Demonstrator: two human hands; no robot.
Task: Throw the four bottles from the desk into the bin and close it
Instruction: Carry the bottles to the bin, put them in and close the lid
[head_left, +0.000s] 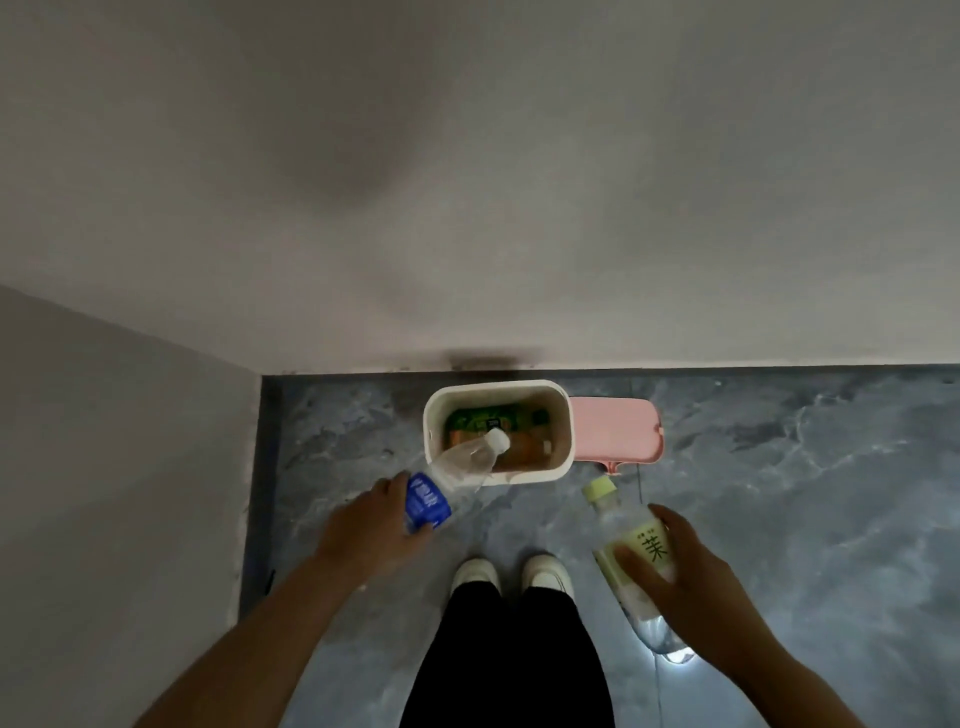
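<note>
A white open bin (566, 431) stands on the floor against the wall, with green and orange bottles (498, 420) lying inside. My left hand (363, 530) grips a clear bottle with a blue label (452, 480); its white-capped neck points over the bin's near left rim. My right hand (685, 571) holds a clear bottle with a pale green label and cap (631, 545), to the right of the bin and above the floor.
The bin's pink lid (613, 428) lies flipped open on the floor to the right of the bin. Grey marbled floor (805, 493) spreads right. Walls close in behind and on the left. My legs and white shoes (511, 571) are below the bin.
</note>
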